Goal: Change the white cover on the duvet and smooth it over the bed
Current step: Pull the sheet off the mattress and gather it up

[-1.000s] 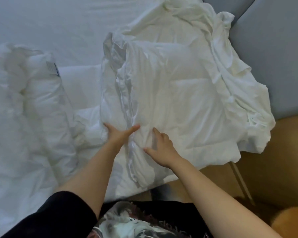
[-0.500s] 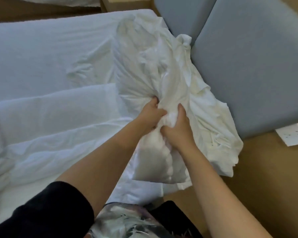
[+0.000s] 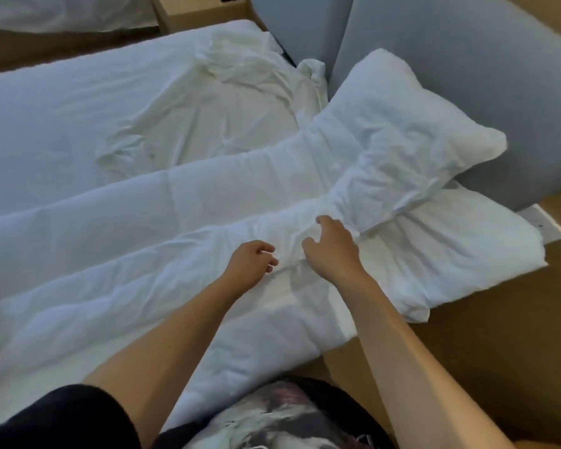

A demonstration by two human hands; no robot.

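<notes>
The white duvet (image 3: 208, 202) lies in long folded ridges across the bed, and its right end is bunched and turned up against the grey headboard (image 3: 467, 59). A thin white cover (image 3: 227, 92) lies crumpled on the mattress (image 3: 62, 92) behind it, near the headboard. My right hand (image 3: 331, 247) is over the bunched part of the duvet with its fingers spread, and the fingertips touch a fold. My left hand (image 3: 253, 264) hovers just left of it, loosely curled and holding nothing.
A white wall plate (image 3: 544, 218) shows beside the duvet's right end, below the headboard. Brown floor (image 3: 499, 319) runs along the near right side of the bed. A second bed (image 3: 62, 11) and a wooden stand (image 3: 188, 11) are at the top.
Half a second ago both hands gripped a raised bunch of white cloth. Now the cloth lies on the bed, the duvet end is uncovered, and both hands have let go.
</notes>
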